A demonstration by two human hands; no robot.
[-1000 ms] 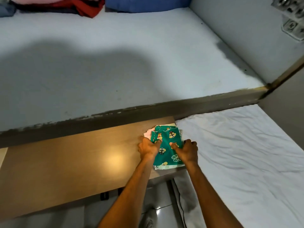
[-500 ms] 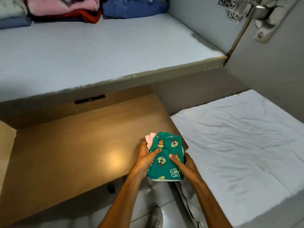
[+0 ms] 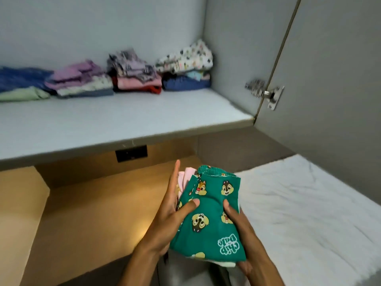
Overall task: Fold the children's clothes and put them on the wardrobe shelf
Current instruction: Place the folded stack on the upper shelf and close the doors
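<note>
A small stack of folded children's clothes (image 3: pixel 208 215) is held up in front of me, green chipmunk-print garment on top, pink pieces beneath at its left edge. My left hand (image 3: pixel 171 215) grips the stack's left side, thumb on top. My right hand (image 3: pixel 239 226) grips the right side from below, thumb pressing the green fabric. The stack hangs in the air over the wooden desk (image 3: pixel 86 219), below the pale wardrobe shelf (image 3: pixel 115 120). Several piles of folded clothes (image 3: pixel 134 73) line the back of that shelf.
The open wardrobe door (image 3: pixel 334 79) with a metal hinge (image 3: pixel 263 93) stands at the right. A bed with a white sheet (image 3: pixel 305 209) lies lower right. A dark socket plate (image 3: pixel 131 153) sits under the shelf edge. The shelf's front half is bare.
Both hands lifted the folded stack off the desk corner and brought it up toward me. My view tilted upward, revealing the shelf's back wall and the clothes piles.
</note>
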